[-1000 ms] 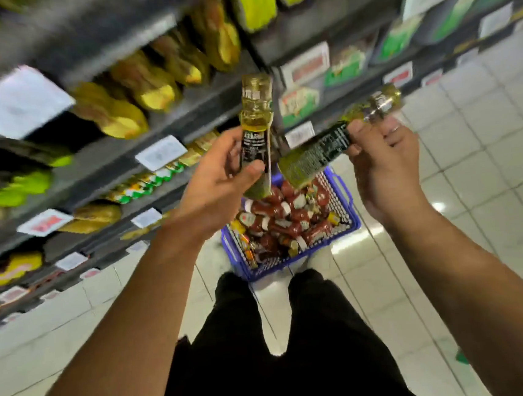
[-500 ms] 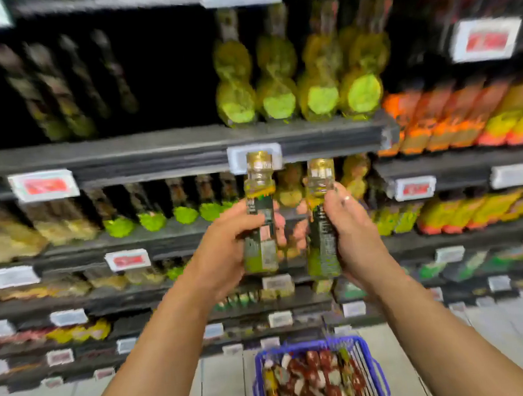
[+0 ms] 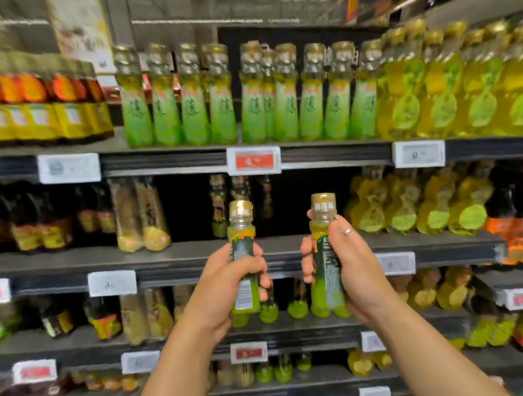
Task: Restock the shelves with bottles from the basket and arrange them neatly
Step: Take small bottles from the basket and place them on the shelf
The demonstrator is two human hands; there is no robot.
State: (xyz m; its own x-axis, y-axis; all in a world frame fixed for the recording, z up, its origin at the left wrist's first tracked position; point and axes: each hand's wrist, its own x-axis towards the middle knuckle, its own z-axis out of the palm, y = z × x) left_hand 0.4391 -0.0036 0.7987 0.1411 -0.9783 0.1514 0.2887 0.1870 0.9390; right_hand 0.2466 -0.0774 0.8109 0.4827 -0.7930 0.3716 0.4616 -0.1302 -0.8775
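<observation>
Holding 2 bottles upright before the shelves, the person's left hand (image 3: 227, 284) has its fingers curled round the left bottle (image 3: 243, 257) and the right hand (image 3: 353, 265) has its fingers wrapped round the right bottle (image 3: 325, 255). Both gold-capped bottles sit level with the middle shelf (image 3: 195, 252), near a dark gap in its stock. Green-labelled bottles (image 3: 222, 99) line the shelf above.

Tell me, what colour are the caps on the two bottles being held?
Gold, on both the left bottle and the right bottle; only the head view shows them.
</observation>
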